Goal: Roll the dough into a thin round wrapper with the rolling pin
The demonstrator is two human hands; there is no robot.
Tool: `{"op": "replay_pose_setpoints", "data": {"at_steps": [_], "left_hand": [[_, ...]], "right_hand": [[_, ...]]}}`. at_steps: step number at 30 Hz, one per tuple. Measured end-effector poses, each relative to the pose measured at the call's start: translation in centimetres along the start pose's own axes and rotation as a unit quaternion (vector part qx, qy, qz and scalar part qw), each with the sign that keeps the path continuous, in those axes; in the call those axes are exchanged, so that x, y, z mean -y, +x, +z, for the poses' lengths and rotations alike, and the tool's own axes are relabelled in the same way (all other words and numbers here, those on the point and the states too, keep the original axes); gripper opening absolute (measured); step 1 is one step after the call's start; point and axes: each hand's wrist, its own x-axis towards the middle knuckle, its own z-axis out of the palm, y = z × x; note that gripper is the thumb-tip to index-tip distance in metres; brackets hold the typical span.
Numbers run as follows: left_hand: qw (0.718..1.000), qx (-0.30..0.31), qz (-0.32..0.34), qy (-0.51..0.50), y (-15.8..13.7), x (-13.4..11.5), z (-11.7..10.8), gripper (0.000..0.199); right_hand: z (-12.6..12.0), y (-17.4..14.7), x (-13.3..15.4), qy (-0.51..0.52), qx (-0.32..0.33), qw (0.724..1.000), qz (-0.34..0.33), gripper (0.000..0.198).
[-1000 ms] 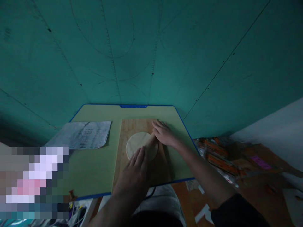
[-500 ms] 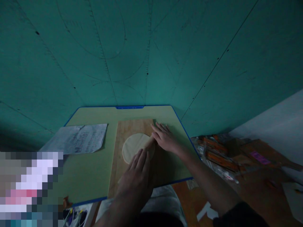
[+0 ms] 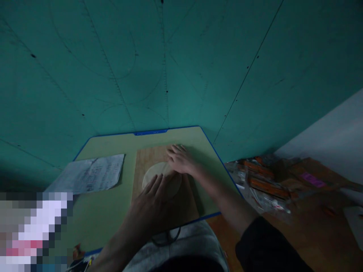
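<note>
A flat round of dough (image 3: 149, 175) lies on a wooden board (image 3: 146, 153). A rolling pin (image 3: 169, 176) slants across the dough, mostly covered by my hands. My left hand (image 3: 151, 196) presses down over its near end, palm down, with fingers stretched forward over the dough. Over the far end lies my right hand (image 3: 180, 158), its fingers extended and spread a little past the dough's far right edge. Neither hand has its fingers wrapped round the pin. Dim light hides the underside of both palms.
The board rests on a pale green table (image 3: 107, 206) with a blue rim, against a green wall (image 3: 181, 75). A printed paper sheet (image 3: 93, 173) lies to the left. Packaged orange items (image 3: 263, 183) and cardboard (image 3: 317, 170) sit on the right, beyond the table's edge.
Both hands and the rolling pin have moved left across the dough and board. The camera's view has shifted and tilted slightly, showing more of the board's right side.
</note>
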Motion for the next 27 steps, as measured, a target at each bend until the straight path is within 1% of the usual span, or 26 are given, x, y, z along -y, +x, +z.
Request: {"op": "replay_pose_setpoints", "data": {"at_steps": [2, 5, 7, 9, 11, 12, 14, 16, 17, 19, 21, 23, 25, 27], "left_hand": [[1.000, -0.019, 0.013, 0.011, -0.4, -0.2, -0.1, 0.069], [0.998, -0.057, -0.001, 0.016, -1.5, -1.3, 0.2, 0.075], [0.998, -0.055, 0.006, 0.003, -2.1, -1.9, 0.0, 0.075], [0.999, -0.041, 0.020, 0.003, -2.0, -1.7, -0.5, 0.069], [0.999, -0.035, 0.013, 0.026, -1.0, -0.6, -0.9, 0.058], [0.999, -0.035, -0.001, 0.041, -0.3, 0.2, -0.9, 0.054], [0.996, -0.039, -0.042, 0.067, 1.0, 1.6, -0.7, 0.053], [0.993, -0.046, -0.074, 0.081, 1.6, 2.1, -0.2, 0.059], [0.992, -0.050, -0.080, 0.083, 1.4, 1.9, 0.1, 0.062], [0.992, -0.060, -0.078, 0.083, 0.4, 0.9, 0.5, 0.065], [0.992, -0.079, -0.060, 0.082, -1.1, -0.2, 0.5, 0.067], [0.993, -0.094, -0.026, 0.074, -2.1, -0.4, 0.3, 0.066], [0.995, -0.088, -0.002, 0.055, -1.9, 0.7, 0.0, 0.063], [0.997, -0.069, -0.019, 0.040, -0.5, 2.7, -0.1, 0.062]], "right_hand": [[0.4, -2.0, -0.6, -0.001, -0.012, 1.000, 0.000, 0.052], [0.5, -5.6, -1.3, 0.000, -0.026, 1.000, -0.016, 0.054], [0.2, -7.3, -1.6, 0.003, -0.019, 1.000, -0.022, 0.055], [-0.1, -7.7, -1.8, 0.006, 0.001, 1.000, -0.020, 0.056], [-0.3, -6.7, -2.0, 0.004, 0.016, 1.000, -0.013, 0.055], [-0.2, -5.9, -2.1, 0.000, 0.015, 1.000, -0.007, 0.053], [0.0, -4.2, -2.3, -0.009, -0.004, 1.000, 0.005, 0.050], [0.5, -3.6, -2.3, -0.013, -0.035, 0.999, 0.010, 0.049], [0.7, -3.8, -2.3, -0.012, -0.047, 0.999, 0.008, 0.049], [1.0, -5.6, -2.2, -0.003, -0.061, 0.998, -0.004, 0.051], [1.0, -8.4, -2.0, 0.010, -0.059, 0.998, -0.015, 0.053], [0.8, -10.9, -1.8, 0.023, -0.048, 0.998, -0.024, 0.055], [0.4, -12.0, -1.7, 0.029, -0.029, 0.999, -0.025, 0.054], [0.2, -11.4, -1.8, 0.024, -0.019, 0.999, -0.015, 0.054]]}}
